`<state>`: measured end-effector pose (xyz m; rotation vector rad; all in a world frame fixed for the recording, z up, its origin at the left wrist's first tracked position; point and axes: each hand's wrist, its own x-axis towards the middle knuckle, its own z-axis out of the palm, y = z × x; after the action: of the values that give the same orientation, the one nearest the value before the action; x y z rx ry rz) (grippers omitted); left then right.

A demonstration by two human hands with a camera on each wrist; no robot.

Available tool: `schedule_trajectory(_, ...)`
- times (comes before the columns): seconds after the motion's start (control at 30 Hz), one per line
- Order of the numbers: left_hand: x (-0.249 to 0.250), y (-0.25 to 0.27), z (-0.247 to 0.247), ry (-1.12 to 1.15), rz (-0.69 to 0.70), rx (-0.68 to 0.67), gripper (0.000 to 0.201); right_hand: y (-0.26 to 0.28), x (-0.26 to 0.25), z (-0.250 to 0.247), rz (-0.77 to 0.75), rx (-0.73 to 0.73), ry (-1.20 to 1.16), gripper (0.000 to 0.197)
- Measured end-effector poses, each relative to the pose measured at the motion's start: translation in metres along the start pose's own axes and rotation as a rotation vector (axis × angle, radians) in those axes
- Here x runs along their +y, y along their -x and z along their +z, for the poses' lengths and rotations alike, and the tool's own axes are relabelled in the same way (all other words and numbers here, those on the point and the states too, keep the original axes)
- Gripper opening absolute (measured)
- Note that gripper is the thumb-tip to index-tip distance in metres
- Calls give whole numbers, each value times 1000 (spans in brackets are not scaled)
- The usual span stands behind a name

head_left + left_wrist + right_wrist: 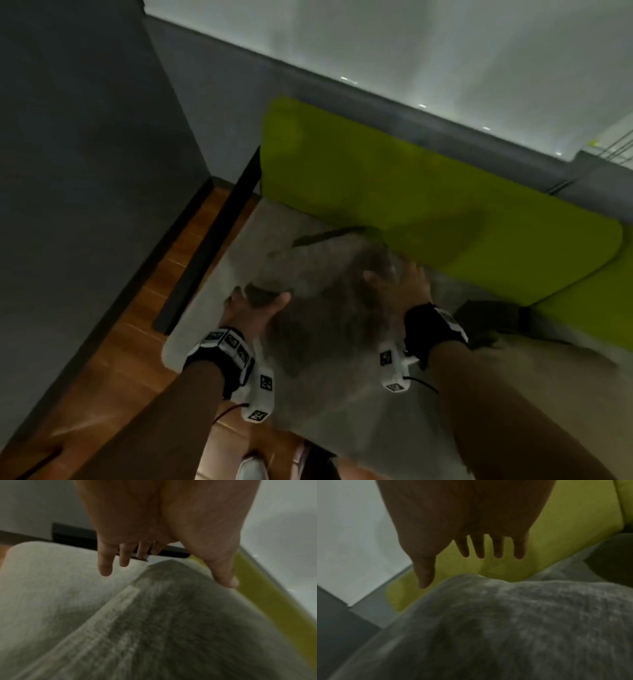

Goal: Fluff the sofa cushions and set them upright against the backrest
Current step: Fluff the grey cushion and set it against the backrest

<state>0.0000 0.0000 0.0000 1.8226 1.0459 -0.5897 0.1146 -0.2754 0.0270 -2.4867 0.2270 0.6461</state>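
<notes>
**A:** Where was the grey cushion (325,301) when you looked?

**B:** Lying on the pale sofa seat (219,294), just in front of the green backrest (394,192), not yet upright. The head view was blurred, so I couldn't make out its edges cleanly.

**A:** And the hands?

**B:** One on each side of it. The left hand (255,308) was at the near-left corner, thumb lying on the fabric and the other fingers (105,566) straight, hanging past the edge. The right hand (399,286) was spread flat over the far side, fingers apart and straight in the wrist view. Neither was gripping anything; both were loose and flat.

**A:** So the step was the fluffing?

**B:** I judged it so, a patting or squeezing from both sides. To do it well, I thought the palms should press inward from opposite edges so the filling moves to the middle, not just slap the top.

**A:** And then?

**B:** Take it by two corners, stand it on its long edge and lean it against the backrest, clear of the dark cushion (489,322) lying to the right.
</notes>
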Motion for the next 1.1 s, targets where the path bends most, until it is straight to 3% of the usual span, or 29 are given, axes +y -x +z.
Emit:
schedule_trajectory(0.07,2,-17,10,63,-9,-2,149,-19,19,1,173,-59,-162,144)
schedule_trajectory(0.13,0,-34,20,122,-21,-47,149,-27,40,9,272,-193,-330,152)
schedule_trajectory(0.2,4,-42,27,132,-36,-61,147,-33,50,18,303,-294,-396,153)
schedule_trajectory(0.27,8,-49,30,151,-41,-24,132,-37,56,24,290,-303,-399,152)
schedule_trajectory(0.4,42,-49,20,178,-26,-11,111,-45,42,18,248,-306,-388,129)
schedule_trajectory(0.47,72,-50,7,176,53,-38,109,-49,25,5,260,-313,-408,124)
schedule_trajectory(0.53,108,-48,-12,214,216,-34,95,-50,8,-10,256,-266,-503,118)
schedule_trajectory(0.6,141,-46,-34,232,434,10,84,-49,-8,-22,153,-138,-742,100)
schedule_trajectory(0.73,170,-51,-70,285,763,-7,98,-34,-29,-26,-33,167,-948,90)
schedule_trajectory(0.83,175,-75,-81,197,876,-88,115,-28,-38,-14,-68,284,-1001,91)
schedule_trajectory(0.93,181,-93,-75,94,853,-180,117,-34,-36,5,-6,371,-1009,94)
schedule_trajectory(1.1,176,-135,-62,-36,759,-307,125,-53,-22,37,139,200,-1043,115)
